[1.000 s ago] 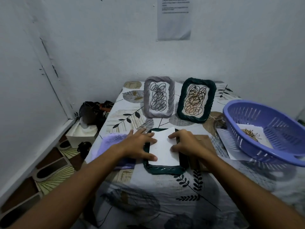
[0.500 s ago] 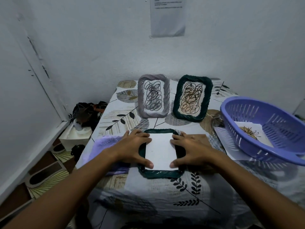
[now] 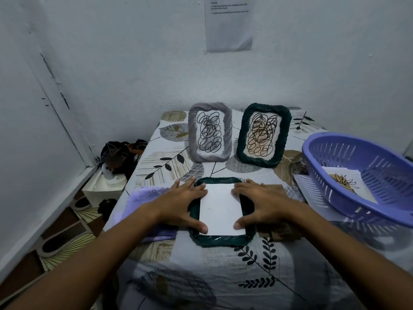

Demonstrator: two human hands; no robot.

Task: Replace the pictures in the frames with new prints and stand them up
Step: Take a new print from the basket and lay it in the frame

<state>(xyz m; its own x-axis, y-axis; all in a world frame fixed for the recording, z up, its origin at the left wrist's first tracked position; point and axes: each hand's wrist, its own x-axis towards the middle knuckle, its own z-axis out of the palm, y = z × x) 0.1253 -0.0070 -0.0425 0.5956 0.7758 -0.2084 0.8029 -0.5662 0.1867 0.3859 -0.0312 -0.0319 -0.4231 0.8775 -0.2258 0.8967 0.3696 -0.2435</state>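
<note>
Green frame (image 3: 220, 239) lies flat, face down, near the front edge of the table (image 3: 223, 276), which carries a leaf-print cloth. White print (image 3: 220, 210) sits in the frame's back opening, blank side up, roughly square to the rim.

Left hand (image 3: 182, 204) spread wide over the frame's left rim: fingertips on the print's upper left corner, thumb on its lower left edge. Right hand (image 3: 260, 203) mirrors it on the right rim: fingertips at the upper right corner, thumb at the lower right edge. Both hands press flat; neither curls round anything. The print lies between the two hands, touched by both.

Behind, well apart from the hands, two frames stand upright, tilted back: grey frame (image 3: 210, 132) on the left, second green frame (image 3: 263, 135) just beside it on the right, each showing a scribble drawing.

Purple basket (image 3: 366, 175) at the right edge of the table, a flower print (image 3: 345, 182) inside it. Purple cloth (image 3: 145, 198) lies under the left wrist. Paper sheet (image 3: 229, 23) on the wall.
</note>
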